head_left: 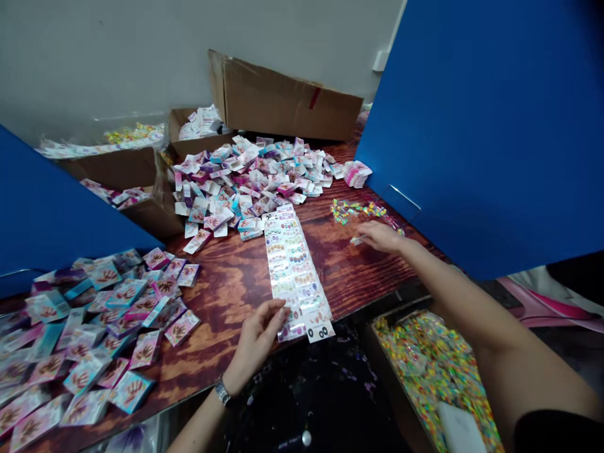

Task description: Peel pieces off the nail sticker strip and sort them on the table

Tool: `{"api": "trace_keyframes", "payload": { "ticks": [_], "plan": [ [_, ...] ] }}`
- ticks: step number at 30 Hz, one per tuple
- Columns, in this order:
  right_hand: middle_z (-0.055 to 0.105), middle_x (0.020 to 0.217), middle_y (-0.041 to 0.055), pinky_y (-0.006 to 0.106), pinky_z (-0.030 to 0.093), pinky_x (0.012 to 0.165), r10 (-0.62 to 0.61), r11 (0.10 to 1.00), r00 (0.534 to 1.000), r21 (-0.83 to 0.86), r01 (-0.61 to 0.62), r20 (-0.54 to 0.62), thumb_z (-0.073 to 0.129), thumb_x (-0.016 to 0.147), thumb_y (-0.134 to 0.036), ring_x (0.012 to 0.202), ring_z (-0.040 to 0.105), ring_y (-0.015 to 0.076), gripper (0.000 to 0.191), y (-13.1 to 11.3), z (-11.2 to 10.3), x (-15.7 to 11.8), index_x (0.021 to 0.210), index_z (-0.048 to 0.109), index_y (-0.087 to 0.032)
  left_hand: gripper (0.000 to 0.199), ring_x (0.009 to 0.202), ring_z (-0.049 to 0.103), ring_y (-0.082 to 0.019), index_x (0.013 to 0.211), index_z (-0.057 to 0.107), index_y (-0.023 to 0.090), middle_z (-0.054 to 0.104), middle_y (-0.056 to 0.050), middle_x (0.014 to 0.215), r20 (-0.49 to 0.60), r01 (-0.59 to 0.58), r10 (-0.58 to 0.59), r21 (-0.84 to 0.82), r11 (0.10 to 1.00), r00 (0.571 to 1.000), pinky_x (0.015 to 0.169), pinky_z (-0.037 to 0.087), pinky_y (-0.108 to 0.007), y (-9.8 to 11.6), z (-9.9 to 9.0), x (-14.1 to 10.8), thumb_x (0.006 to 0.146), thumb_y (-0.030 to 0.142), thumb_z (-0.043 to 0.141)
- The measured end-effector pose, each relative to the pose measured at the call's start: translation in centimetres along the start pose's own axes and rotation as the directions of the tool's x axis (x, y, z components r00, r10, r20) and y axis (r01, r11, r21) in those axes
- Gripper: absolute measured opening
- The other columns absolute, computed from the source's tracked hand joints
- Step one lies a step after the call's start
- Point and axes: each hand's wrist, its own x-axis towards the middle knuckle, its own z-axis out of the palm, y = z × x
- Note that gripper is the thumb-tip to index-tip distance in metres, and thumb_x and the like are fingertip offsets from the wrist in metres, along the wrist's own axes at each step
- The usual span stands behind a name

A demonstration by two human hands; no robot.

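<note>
Open box of bright wrapped trinkets (429,377) just below the right hand (380,238), fingers (364,236) pinched together on a small white card (357,240); left hand (257,336), fingers slightly apart, against a long printed sheet (295,270) lying on the wooden table (226,302); large loose heap of cards (245,182) left beyond, more packets (89,333) spread leftward.

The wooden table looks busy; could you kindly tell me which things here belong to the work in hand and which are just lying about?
In use: left hand, long strip of printed cards, right hand, small white piece.
Lying about: heaped printed cards, cardboard box, tray of colourful packets.
</note>
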Motion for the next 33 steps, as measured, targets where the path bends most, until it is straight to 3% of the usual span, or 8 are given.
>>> {"api": "trace_keyframes", "payload": {
  "ticks": [7, 11, 13, 16, 22, 26, 30, 33],
  "plan": [
    [0.068, 0.090, 0.0104, 0.035, 0.047, 0.080, -0.070, 0.997, 0.998, 0.037, 0.070, -0.001, 0.044, 0.091, -0.025, 0.087, 0.062, 0.0237, 0.019, 0.2, 3.0, 0.6, 0.089, 0.062, -0.018, 0.036, 0.092, 0.066, -0.020, 0.106, 0.060, 0.016, 0.070, -0.009, 0.101, -0.016, -0.070, 0.071, 0.047, 0.996, 0.997, 0.081, 0.053, -0.031, 1.4, -0.8, 1.4, 0.088, 0.047, 0.058],
    [0.066, 0.092, 0.0112, 0.040, 0.047, 0.084, -0.045, 0.993, 0.989, 0.103, 0.060, -0.142, 0.041, 0.094, -0.031, 0.090, 0.060, 0.0256, 0.023, -2.0, 5.2, -0.7, 0.089, 0.060, -0.020, 0.030, 0.089, 0.066, -0.020, 0.107, 0.061, 0.017, 0.069, -0.009, 0.100, -0.108, -0.232, 0.271, 0.280, 0.931, 0.956, 0.081, 0.052, -0.032, 2.2, -3.5, 5.1, 0.091, 0.041, 0.052],
    [0.066, 0.090, 0.0097, 0.038, 0.049, 0.080, 0.005, 0.985, 0.973, 0.170, 0.036, -0.230, 0.041, 0.095, -0.032, 0.087, 0.060, 0.0242, 0.023, -3.8, 6.4, -1.6, 0.090, 0.060, -0.020, 0.028, 0.088, 0.065, -0.021, 0.111, 0.060, 0.018, 0.069, -0.009, 0.103, -0.139, -0.248, 0.385, 0.561, 0.790, 0.913, 0.082, 0.052, -0.034, 2.9, -5.1, 8.3, 0.093, 0.035, 0.048],
    [0.066, 0.089, 0.0082, 0.037, 0.050, 0.078, 0.070, 0.973, 0.932, 0.231, 0.015, -0.354, 0.042, 0.095, -0.035, 0.086, 0.062, 0.0236, 0.023, -6.6, 8.2, -3.0, 0.095, 0.061, -0.021, 0.038, 0.111, 0.057, -0.027, 0.127, 0.053, 0.014, 0.063, -0.015, 0.119, -0.048, -0.126, 0.487, 0.940, 0.317, 0.872, 0.096, 0.046, -0.043, 4.1, -7.2, 14.2, 0.091, 0.023, 0.045],
    [0.059, 0.117, 0.0145, 0.040, 0.050, 0.094, 0.124, 0.974, 0.866, 0.225, -0.014, -0.485, 0.042, 0.096, -0.035, 0.108, 0.059, 0.0259, 0.029, -8.6, 9.9, -4.9, 0.108, 0.063, -0.019, 0.054, 0.141, 0.021, -0.043, 0.140, 0.041, 0.009, 0.028, -0.022, 0.153, 0.029, -0.084, 0.432, 0.991, 0.107, 0.902, 0.104, 0.033, -0.061, 4.5, -9.2, 22.2, 0.091, 0.028, 0.047],
    [0.047, 0.137, 0.0192, 0.041, 0.049, 0.097, 0.138, 0.985, 0.862, 0.160, -0.068, -0.487, 0.041, 0.096, -0.037, 0.119, 0.056, 0.0288, 0.035, -8.3, 10.0, -5.3, 0.107, 0.065, -0.015, 0.047, 0.141, 0.022, -0.040, 0.136, 0.044, 0.010, 0.033, -0.021, 0.151, 0.071, -0.082, 0.427, 0.997, 0.007, 0.902, 0.105, 0.033, -0.058, 3.8, -9.1, 22.3, 0.094, 0.029, 0.042],
    [0.067, 0.110, 0.0131, 0.039, 0.052, 0.087, 0.088, 0.993, 0.913, 0.106, -0.050, -0.399, 0.040, 0.097, -0.038, 0.100, 0.064, 0.0259, 0.033, -8.7, 9.6, -5.2, 0.097, 0.067, -0.019, 0.040, 0.125, 0.045, -0.035, 0.123, 0.052, 0.009, 0.057, -0.021, 0.126, 0.100, -0.113, 0.452, 0.994, 0.002, 0.886, 0.099, 0.042, -0.047, 4.1, -9.1, 20.1, 0.092, 0.033, 0.049],
    [0.070, 0.088, 0.0090, 0.037, 0.051, 0.076, 0.065, 0.998, 0.941, 0.000, -0.069, -0.333, 0.042, 0.097, -0.039, 0.085, 0.064, 0.0248, 0.031, -9.4, 9.1, -5.2, 0.091, 0.067, -0.020, 0.044, 0.111, 0.055, -0.031, 0.126, 0.049, 0.010, 0.061, -0.019, 0.116, 0.067, -0.110, 0.490, 0.992, 0.059, 0.869, 0.091, 0.048, -0.042, 4.6, -9.4, 17.3, 0.093, 0.038, 0.050]
  ]
}}
